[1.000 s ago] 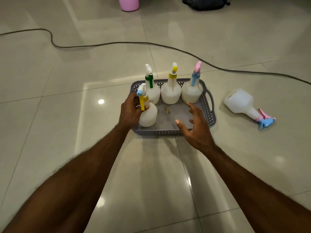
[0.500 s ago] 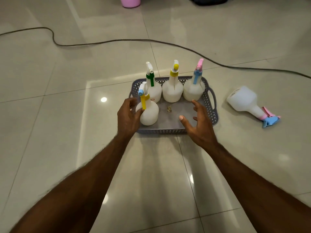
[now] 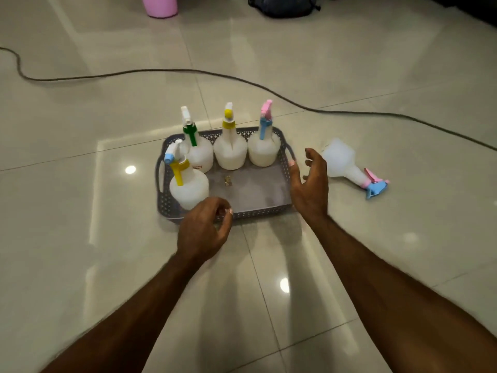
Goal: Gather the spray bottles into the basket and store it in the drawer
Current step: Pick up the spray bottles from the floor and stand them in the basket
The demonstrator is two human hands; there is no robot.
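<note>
Head view: a grey perforated basket (image 3: 281,150) is seen resting on a glossy tiled floor (image 3: 80,211). Four white spray bottles are stood upright inside it. Along the far wall a green-collared bottle (image 3: 197,154), a yellow-collared bottle (image 3: 230,152) and a blue-and-pink-topped bottle (image 3: 263,149) are lined up from left to right, and a yellow-triggered bottle (image 3: 188,188) is placed at the near left corner. A small brownish scrap (image 3: 228,181) is seen on the basket bottom. A fifth bottle (image 3: 343,161) is left lying on its side on the floor just right of the basket, its pink and blue head pointed right.

The left hand (image 3: 203,232) is held over the near rim with fingers loosely curled, and nothing is gripped. The right hand (image 3: 309,184) is spread wide between basket and fallen bottle, and nothing is held. A dark cable (image 3: 242,79) is trailed across the far floor, with a pink bucket (image 3: 160,5) and a dark bag (image 3: 282,5) beyond.
</note>
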